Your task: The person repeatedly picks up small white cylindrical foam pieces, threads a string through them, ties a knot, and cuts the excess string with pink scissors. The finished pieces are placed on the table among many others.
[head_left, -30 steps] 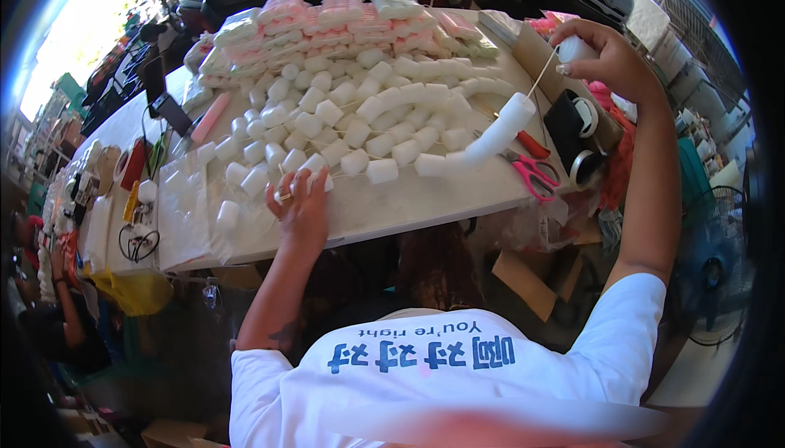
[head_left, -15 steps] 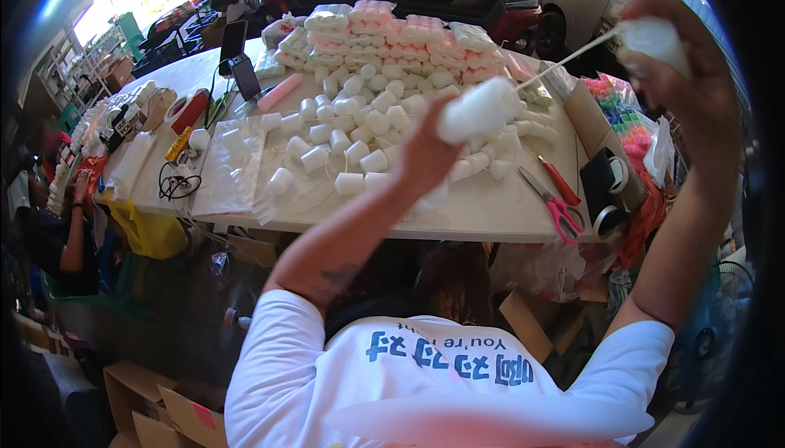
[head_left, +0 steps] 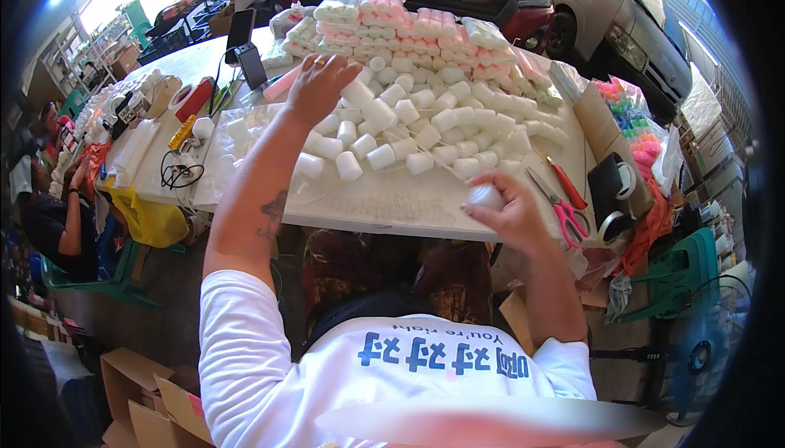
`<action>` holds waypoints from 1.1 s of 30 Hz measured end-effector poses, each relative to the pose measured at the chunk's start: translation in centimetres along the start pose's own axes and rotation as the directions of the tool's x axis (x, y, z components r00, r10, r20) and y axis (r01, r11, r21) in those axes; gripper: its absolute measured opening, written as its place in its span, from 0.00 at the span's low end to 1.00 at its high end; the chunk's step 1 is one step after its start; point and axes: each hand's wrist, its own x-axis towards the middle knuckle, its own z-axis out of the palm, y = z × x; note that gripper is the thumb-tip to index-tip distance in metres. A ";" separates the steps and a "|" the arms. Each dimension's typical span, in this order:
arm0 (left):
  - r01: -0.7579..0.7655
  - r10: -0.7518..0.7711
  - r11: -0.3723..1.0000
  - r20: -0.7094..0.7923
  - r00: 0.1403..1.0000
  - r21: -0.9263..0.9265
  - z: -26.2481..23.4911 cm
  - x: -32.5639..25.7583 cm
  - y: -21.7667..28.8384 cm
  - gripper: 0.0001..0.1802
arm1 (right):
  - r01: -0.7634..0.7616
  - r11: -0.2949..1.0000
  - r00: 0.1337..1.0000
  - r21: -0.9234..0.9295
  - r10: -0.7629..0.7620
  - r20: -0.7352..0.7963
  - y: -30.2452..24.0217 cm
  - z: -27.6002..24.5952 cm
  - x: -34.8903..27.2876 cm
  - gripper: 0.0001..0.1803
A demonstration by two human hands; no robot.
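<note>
Over the left part of a heap of short white cylinders [head_left: 446,119], my left hand [head_left: 320,88] is raised, a ring on one finger. Its fingers curve over the end of a pair of white cylinders [head_left: 376,113] that look larger than those lying beneath. The thumb is hidden. Lower down, by the front edge of the table, my right hand [head_left: 513,212] pinches a single white cylinder [head_left: 486,196] between thumb and fingers. Thin pale cord shows among the heaped cylinders.
Packed pink and white bundles [head_left: 409,27] are stacked behind the heap. Pink-handled scissors [head_left: 568,217] and a red-handled tool [head_left: 566,186] lie to the right, beside a cardboard box [head_left: 601,121]. Clear plastic bags [head_left: 233,150] lie left. Another person [head_left: 61,227] sits far left.
My left hand has moved left and up over the heap with its cylinders. My right hand has come down from high at the right to the table's front edge, still holding a cylinder.
</note>
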 end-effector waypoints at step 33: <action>0.168 -0.143 -0.935 0.764 0.629 -0.314 -8.0 -9.0 19.0 0.23 | -0.294 0.564 0.848 -0.772 -0.218 -0.482 7.6 -8.8 -4.0 0.21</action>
